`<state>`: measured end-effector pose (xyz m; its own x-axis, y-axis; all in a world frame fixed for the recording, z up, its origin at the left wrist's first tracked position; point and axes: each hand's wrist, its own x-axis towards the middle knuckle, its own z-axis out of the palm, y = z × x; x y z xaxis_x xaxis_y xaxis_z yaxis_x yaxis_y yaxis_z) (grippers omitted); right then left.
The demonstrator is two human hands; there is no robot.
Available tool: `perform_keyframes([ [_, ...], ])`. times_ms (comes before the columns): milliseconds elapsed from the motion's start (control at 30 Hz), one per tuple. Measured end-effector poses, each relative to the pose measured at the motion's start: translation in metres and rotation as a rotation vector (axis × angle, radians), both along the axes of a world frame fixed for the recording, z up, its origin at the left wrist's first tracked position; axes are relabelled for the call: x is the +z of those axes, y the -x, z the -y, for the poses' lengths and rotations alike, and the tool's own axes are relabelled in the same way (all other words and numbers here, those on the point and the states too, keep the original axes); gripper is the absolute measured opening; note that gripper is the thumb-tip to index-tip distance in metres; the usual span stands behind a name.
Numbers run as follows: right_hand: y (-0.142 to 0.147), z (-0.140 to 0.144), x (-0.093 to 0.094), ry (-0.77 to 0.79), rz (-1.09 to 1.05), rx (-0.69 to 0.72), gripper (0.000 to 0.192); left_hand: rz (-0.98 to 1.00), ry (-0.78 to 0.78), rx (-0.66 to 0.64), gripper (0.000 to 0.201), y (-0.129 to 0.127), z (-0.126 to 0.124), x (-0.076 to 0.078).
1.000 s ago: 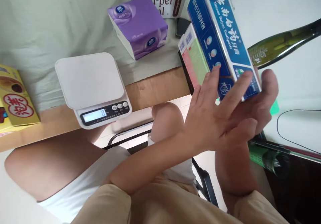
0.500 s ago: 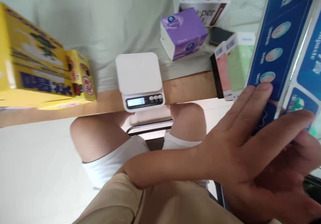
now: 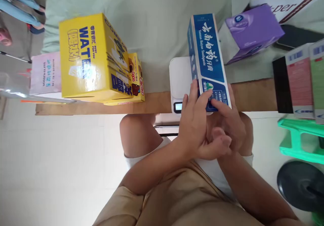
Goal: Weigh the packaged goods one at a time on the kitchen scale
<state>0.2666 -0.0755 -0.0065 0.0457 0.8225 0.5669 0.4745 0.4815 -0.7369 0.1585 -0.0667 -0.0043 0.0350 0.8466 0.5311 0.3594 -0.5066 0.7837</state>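
Blue toothpaste box (image 3: 209, 59), one, in fingers (image 3: 193, 89) of two hands (image 3: 193, 126); one scale (image 3: 178, 79).

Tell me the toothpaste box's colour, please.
The toothpaste box is mostly blue with white lettering, clearest in the head view.

Table (image 3: 157, 23) with scale (image 3: 178, 79), yellow boxes (image 3: 86, 57)

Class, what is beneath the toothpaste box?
The scale: its left side shows; the box and left hand hide most of the rest. Whether box and scale touch is unclear.
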Motion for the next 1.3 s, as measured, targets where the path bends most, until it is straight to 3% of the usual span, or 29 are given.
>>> perform_keyframes([
  [100, 0.011, -0.013, -0.001, -0.099, 0.035, 0.048, 0.049, -0.03, 0.061, -0.003, 0.095, 0.008, -0.004, -0.007],
  [333, 0.01, -0.014, -0.004, 0.009, 0.169, 0.045, 0.051, -0.075, 0.13, -0.081, 0.101, 0.026, -0.007, -0.018],
  [467, 0.003, -0.011, -0.006, 0.025, 0.216, 0.084, 0.052, -0.059, 0.032, 0.025, 0.086, 0.034, -0.014, -0.025],
  [600, -0.021, -0.023, -0.018, -0.031, 0.178, -0.059, 0.05, 0.177, -0.097, 0.148, 0.071, 0.058, -0.029, -0.025],
  [733, -0.047, -0.04, -0.041, -0.003, -0.015, -0.221, 0.043, 0.471, 0.09, 0.186, 0.044, 0.075, -0.035, -0.02],
  [833, -0.052, -0.043, -0.052, 0.047, -0.155, -0.267, 0.04, 0.616, 0.199, 0.2, 0.052, 0.073, -0.035, -0.017],
  [900, -0.048, -0.039, -0.052, -0.048, -0.141, -0.264, 0.039, 0.672, 0.214, 0.236, 0.044, 0.069, -0.036, -0.018],
  [1033, -0.034, -0.023, -0.044, -0.133, -0.022, -0.221, 0.04, 0.604, 0.07, 0.256, 0.023, 0.066, -0.04, -0.026],
  [1133, -0.028, -0.014, -0.041, -0.107, -0.013, -0.164, 0.039, 0.58, 0.005, 0.245, 0.028, 0.066, -0.039, -0.028],
  [1300, -0.029, -0.014, -0.045, -0.082, -0.008, -0.139, 0.042, 0.582, 0.034, 0.211, 0.031, 0.064, -0.033, -0.019],
])
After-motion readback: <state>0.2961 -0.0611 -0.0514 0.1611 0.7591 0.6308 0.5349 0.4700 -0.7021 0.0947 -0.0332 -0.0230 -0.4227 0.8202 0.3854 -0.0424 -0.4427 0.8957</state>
